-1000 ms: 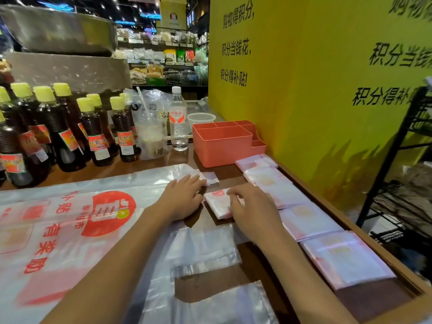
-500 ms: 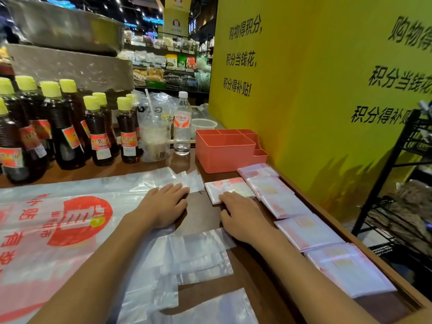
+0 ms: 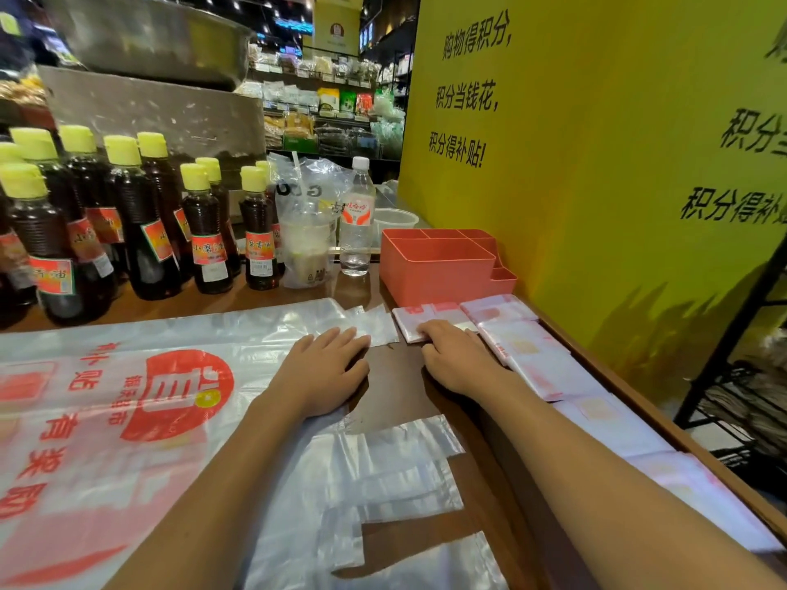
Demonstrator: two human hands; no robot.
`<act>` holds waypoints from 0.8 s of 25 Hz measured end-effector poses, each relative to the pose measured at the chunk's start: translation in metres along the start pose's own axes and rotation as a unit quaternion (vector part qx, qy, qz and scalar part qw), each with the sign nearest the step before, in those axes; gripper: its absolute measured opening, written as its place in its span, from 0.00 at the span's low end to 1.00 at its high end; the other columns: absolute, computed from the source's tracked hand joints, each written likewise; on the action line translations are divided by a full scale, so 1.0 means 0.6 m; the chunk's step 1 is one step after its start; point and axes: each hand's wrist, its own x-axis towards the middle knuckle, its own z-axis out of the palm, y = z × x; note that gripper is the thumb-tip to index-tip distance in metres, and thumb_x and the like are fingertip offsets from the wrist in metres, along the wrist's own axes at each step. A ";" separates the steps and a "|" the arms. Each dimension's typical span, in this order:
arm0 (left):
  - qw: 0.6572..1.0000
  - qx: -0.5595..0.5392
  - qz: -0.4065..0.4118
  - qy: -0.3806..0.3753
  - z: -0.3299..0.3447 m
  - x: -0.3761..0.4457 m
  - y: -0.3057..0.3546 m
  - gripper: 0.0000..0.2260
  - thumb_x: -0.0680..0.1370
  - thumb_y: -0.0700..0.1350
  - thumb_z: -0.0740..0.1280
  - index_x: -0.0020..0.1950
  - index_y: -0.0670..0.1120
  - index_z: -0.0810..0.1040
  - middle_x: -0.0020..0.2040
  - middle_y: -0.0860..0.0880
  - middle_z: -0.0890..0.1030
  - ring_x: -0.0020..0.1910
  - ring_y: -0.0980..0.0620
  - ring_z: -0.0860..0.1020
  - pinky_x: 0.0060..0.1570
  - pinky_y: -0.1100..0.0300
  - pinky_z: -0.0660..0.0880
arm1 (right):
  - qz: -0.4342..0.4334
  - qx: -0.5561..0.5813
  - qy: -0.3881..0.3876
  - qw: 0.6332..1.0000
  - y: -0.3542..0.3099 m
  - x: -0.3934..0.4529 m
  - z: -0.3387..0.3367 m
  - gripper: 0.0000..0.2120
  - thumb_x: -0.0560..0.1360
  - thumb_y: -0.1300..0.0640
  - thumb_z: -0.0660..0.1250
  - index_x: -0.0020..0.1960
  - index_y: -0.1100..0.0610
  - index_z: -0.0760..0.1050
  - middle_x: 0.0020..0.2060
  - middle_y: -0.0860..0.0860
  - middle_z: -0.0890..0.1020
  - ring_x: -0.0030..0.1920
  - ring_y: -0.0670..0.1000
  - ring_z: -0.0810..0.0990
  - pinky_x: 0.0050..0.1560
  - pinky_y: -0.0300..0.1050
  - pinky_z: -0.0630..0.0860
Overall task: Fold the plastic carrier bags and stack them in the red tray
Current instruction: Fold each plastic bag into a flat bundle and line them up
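Note:
The red tray [image 3: 434, 274] stands at the back of the wooden counter, divided into compartments. Just in front of it lies a small folded bag [image 3: 415, 321], and my right hand [image 3: 458, 359] rests flat with its fingertips on that bag's near edge. My left hand [image 3: 326, 368] lies flat on the corner of a large unfolded carrier bag [image 3: 127, 402] with red print, spread over the left of the counter. A row of folded bags [image 3: 532, 355] runs along the right edge toward me.
Dark sauce bottles with yellow caps [image 3: 140, 223] line the back left, beside a bagged drink cup [image 3: 304, 244], a water bottle [image 3: 357, 223] and a clear cup [image 3: 394, 221]. A yellow wall [image 3: 596, 163] bounds the right. More clear bags [image 3: 396, 474] lie near me.
The small folded bag has been pushed from the counter's middle up to just in front of the red tray. My right hand followed it; my left hand stayed on the big bag.

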 end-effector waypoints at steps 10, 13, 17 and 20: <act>0.916 -0.365 -0.130 -0.106 -0.078 0.002 0.033 0.19 0.84 0.50 0.58 0.73 0.45 0.71 0.71 0.46 0.72 0.67 0.46 0.70 0.64 0.53 0.65 | -0.085 0.011 0.005 0.996 -0.011 -0.090 -0.025 0.22 0.83 0.52 0.53 0.76 0.52 0.65 0.76 0.49 0.68 0.78 0.49 0.58 0.78 0.53 0.49; 0.912 -0.388 -0.132 -0.020 -0.131 0.006 0.050 0.17 0.84 0.50 0.56 0.71 0.47 0.72 0.69 0.48 0.74 0.64 0.52 0.71 0.59 0.57 0.65 | -0.114 0.047 0.002 0.992 -0.032 -0.116 -0.030 0.23 0.84 0.48 0.53 0.78 0.50 0.63 0.77 0.46 0.65 0.79 0.46 0.55 0.79 0.51 0.45; 0.975 -0.188 -0.067 0.102 -0.173 -0.010 0.067 0.17 0.83 0.49 0.55 0.70 0.51 0.74 0.66 0.49 0.78 0.64 0.49 0.76 0.63 0.51 0.72 | -0.176 0.046 0.012 0.983 -0.085 -0.142 -0.022 0.23 0.85 0.47 0.51 0.79 0.49 0.60 0.79 0.46 0.61 0.80 0.45 0.51 0.80 0.52 0.41; 0.988 -0.070 -0.021 0.133 -0.178 -0.037 0.051 0.17 0.82 0.48 0.57 0.71 0.51 0.73 0.68 0.50 0.77 0.66 0.49 0.74 0.64 0.49 0.72 | -0.180 0.035 0.018 0.983 -0.110 -0.150 -0.016 0.24 0.85 0.47 0.51 0.80 0.50 0.59 0.79 0.47 0.60 0.80 0.46 0.50 0.80 0.53 0.41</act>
